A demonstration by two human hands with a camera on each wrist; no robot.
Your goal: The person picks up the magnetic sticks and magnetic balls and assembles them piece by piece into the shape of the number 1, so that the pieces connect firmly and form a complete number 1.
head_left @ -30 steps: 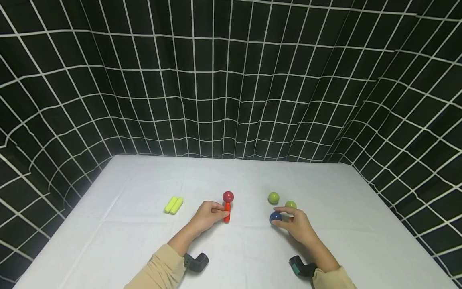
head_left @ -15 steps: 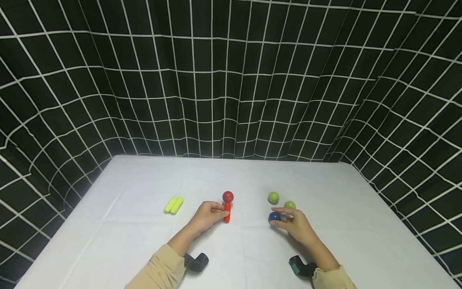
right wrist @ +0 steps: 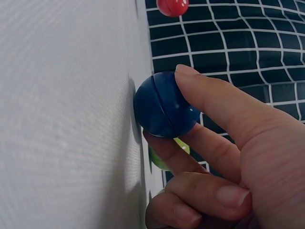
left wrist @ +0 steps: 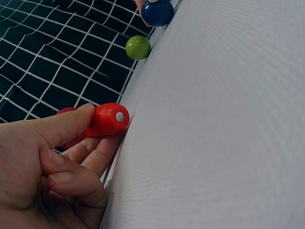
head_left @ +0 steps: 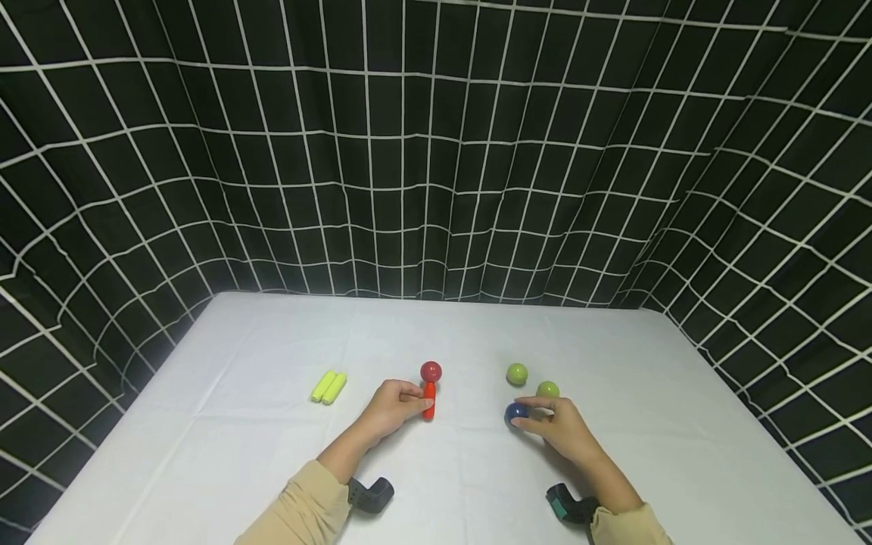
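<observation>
My left hand point(head_left: 393, 406) pinches a short red stick point(head_left: 429, 390) between thumb and fingers. A glossy red ball point(head_left: 431, 371) touches the stick's far end. In the left wrist view the near end of the red stick point(left wrist: 110, 119) bears a pale round dot. To the right, my right hand point(head_left: 564, 429) holds a blue ball point(head_left: 515, 413) low at the tablecloth. Seen from the right wrist, a seam runs round the blue ball point(right wrist: 159, 106), and thumb and fingertips grip it. A gap of bare cloth separates the blue ball from the red stick.
Two green balls, one farther back point(head_left: 517, 374) and one just behind my right hand point(head_left: 548, 389), lie on the white tablecloth point(head_left: 463, 469). Two yellow-green sticks point(head_left: 329, 387) lie side by side at the left. A black curtain point(head_left: 436, 189) with white grid lines surrounds the table.
The blue ball has shifted slightly left in my right hand's grip. My left hand, the red stick and the red ball have stayed in place.
</observation>
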